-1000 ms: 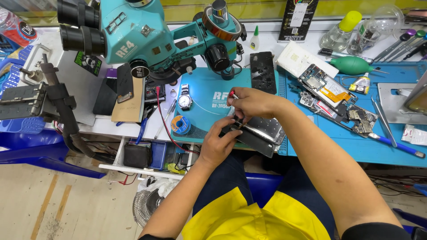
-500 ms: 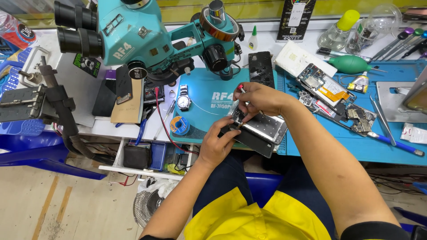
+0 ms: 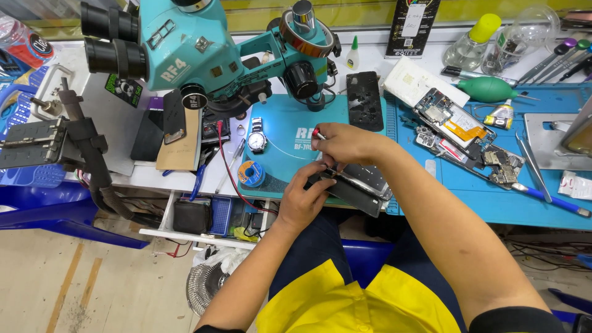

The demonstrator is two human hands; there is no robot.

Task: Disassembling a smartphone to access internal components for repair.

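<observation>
The phone lies open at the front edge of the workbench, half on the teal round base of the microscope. The left hand has its fingers curled together, clamped on the phone's near left corner. The right hand is closed on a small screwdriver with a red cap, held upright over the phone. Just left of the hands sit one wristwatch and one blue spool of solder. Behind the right hand lies one dark phone back. To the right, on the blue mat, one more phone lies opened, with loose parts beside it. One green air blower rests near the back edge, beside one yellow-capped bottle.
</observation>
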